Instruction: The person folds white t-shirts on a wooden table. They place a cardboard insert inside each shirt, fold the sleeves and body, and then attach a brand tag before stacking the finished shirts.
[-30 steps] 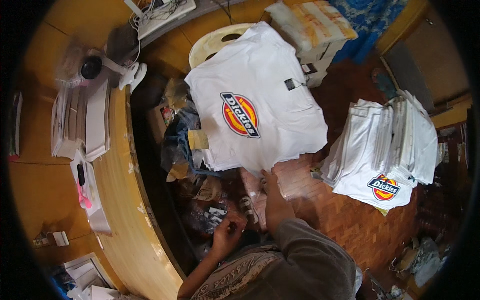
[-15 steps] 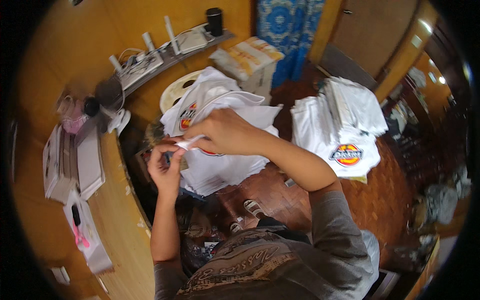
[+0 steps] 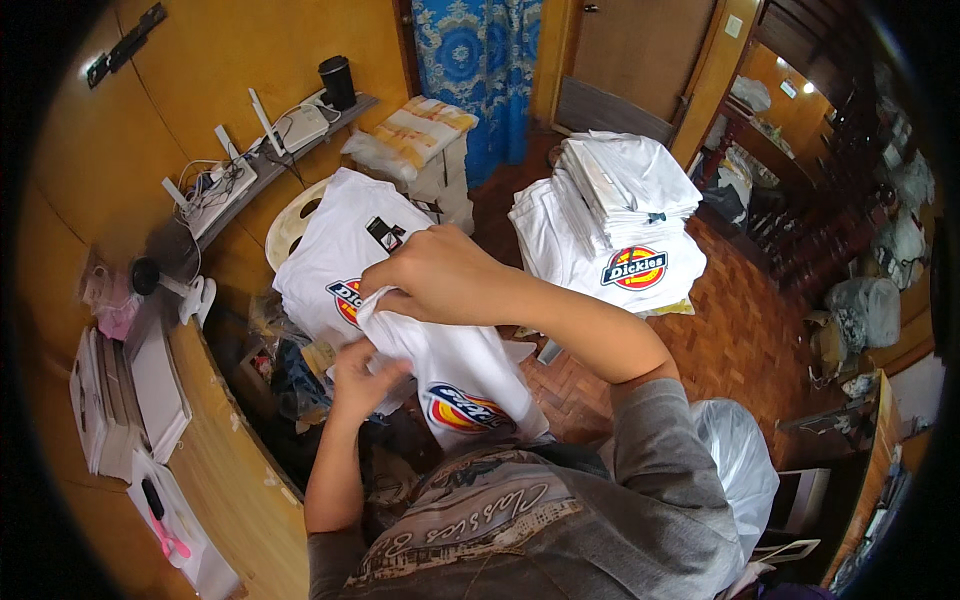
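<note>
I hold a white T-shirt [image 3: 462, 378] with a round red, yellow and blue print in front of my chest. My right hand [image 3: 432, 275] grips its bunched upper edge from above. My left hand [image 3: 362, 375] is closed on the cloth just below and to the left. Behind it another white T-shirt [image 3: 335, 250] with the same print and a small dark tag lies spread over a pale plastic chair [image 3: 285, 228].
A tall stack of folded white T-shirts [image 3: 620, 215] stands on the parquet floor to the right. A curved wooden counter [image 3: 215, 450] runs along my left with boxes and papers. A shelf with routers and cables [image 3: 250, 160] lines the wall. A white plastic bag [image 3: 735, 455] sits by my right side.
The view has tilted up. My hands have pulled the T-shirt lower and closer to my chest, and its print now hangs facing me.
</note>
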`<state>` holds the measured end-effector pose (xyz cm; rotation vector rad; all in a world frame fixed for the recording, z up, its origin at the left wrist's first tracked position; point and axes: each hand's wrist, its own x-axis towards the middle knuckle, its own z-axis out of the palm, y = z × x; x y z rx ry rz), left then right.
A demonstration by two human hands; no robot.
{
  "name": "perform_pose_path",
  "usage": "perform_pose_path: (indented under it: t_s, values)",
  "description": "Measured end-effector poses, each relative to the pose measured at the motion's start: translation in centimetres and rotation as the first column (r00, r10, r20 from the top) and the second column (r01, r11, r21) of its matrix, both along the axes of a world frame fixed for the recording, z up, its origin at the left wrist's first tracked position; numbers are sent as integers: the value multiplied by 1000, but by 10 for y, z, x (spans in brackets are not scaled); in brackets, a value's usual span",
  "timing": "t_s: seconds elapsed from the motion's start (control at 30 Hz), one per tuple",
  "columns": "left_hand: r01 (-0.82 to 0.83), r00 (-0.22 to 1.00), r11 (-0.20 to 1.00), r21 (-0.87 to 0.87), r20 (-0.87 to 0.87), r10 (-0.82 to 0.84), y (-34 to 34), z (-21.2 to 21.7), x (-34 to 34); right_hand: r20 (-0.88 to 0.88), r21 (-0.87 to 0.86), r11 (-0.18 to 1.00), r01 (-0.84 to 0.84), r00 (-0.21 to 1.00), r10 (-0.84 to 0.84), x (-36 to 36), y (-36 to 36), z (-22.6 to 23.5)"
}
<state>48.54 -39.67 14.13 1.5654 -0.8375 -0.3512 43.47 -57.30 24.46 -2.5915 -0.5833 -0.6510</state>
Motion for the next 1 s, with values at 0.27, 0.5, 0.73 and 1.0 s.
perform_pose_path:
  t_s: [0.27, 0.5, 0.73, 1.0]
  values:
    - [469, 855, 881, 67, 215, -472, 57, 52, 12, -540, 459, 859, -226, 697, 472, -15, -50, -30]
    - [-53, 997, 941, -335, 39, 70, 96, 87, 20, -700, -167, 864, 476, 560, -444, -23, -104, -252]
    - [394, 867, 501, 771, -129, -482, 172, 19, 57, 311, -183, 527, 830, 557, -770, -65, -217, -145]
    - [91, 976, 421, 902, 4, -219, 210, 6, 99, -177, -383, 564, 731, 541, -822, -41, -289, -102]
